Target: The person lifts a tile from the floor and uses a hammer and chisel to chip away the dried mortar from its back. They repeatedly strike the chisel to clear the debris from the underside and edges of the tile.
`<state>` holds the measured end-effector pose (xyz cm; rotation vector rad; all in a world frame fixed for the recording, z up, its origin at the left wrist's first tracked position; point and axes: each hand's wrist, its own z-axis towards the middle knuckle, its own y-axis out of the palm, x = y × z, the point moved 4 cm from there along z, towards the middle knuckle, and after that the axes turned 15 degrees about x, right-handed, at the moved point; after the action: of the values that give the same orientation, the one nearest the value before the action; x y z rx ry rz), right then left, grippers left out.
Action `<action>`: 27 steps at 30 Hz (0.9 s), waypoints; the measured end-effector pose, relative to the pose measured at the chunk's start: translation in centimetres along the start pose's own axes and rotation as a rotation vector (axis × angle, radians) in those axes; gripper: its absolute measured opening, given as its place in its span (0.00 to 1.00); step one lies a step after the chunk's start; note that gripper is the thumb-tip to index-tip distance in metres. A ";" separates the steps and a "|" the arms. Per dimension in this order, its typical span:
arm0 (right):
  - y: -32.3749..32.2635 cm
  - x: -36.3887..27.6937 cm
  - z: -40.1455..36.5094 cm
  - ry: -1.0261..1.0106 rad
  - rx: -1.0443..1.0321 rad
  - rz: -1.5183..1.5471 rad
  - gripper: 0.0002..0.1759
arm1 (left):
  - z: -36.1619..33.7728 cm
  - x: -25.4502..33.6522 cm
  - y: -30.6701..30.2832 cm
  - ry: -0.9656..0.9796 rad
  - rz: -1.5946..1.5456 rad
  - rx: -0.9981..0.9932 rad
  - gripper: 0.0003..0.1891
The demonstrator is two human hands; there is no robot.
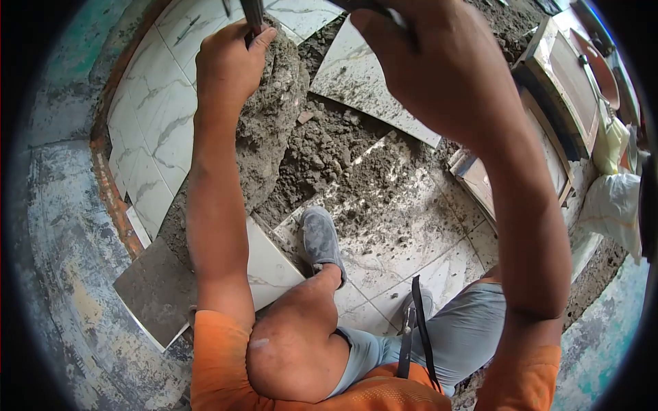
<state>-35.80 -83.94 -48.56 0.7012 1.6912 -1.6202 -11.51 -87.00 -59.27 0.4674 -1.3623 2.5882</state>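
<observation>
At the top of the view my left hand [229, 65] is closed round a dark metal bar [253, 12], thumb up along it; the bar's far end is out of frame. My right hand [439, 65], a little blurred, is raised to the upper right and wrapped round a dark-handled tool [373, 5], whose kind I cannot tell. Beneath my left hand lies a ridge of grey, crumbly mortar [271, 130]. White marble-patterned tiles [147, 113] cover the floor to its left. A loose tile [367, 85], specked with mortar, lies below my right hand.
Loose mortar rubble [319, 154] spreads over dirty floor tiles [418, 240] near my shoe [319, 236]. A tile lies grey side up [157, 291] at lower left. Stacked framed panels [562, 82] and a white sack [613, 209] stand at right.
</observation>
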 end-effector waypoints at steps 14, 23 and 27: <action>-0.8 -0.9 -2.0 -0.520 0.484 0.309 0.20 | 0.4 -1.7 0.4 0.052 0.041 0.018 0.15; 2.3 0.1 -2.1 -0.796 0.743 0.231 0.18 | 0.5 -1.2 0.5 0.060 0.179 -0.131 0.17; 1.3 1.2 -0.6 -0.417 0.503 0.404 0.20 | 0.9 -2.0 0.1 0.026 0.085 -0.055 0.17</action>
<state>-35.57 -83.32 -50.34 0.8088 0.7897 -1.7487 -9.46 -87.82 -59.62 0.3739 -1.4720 2.6058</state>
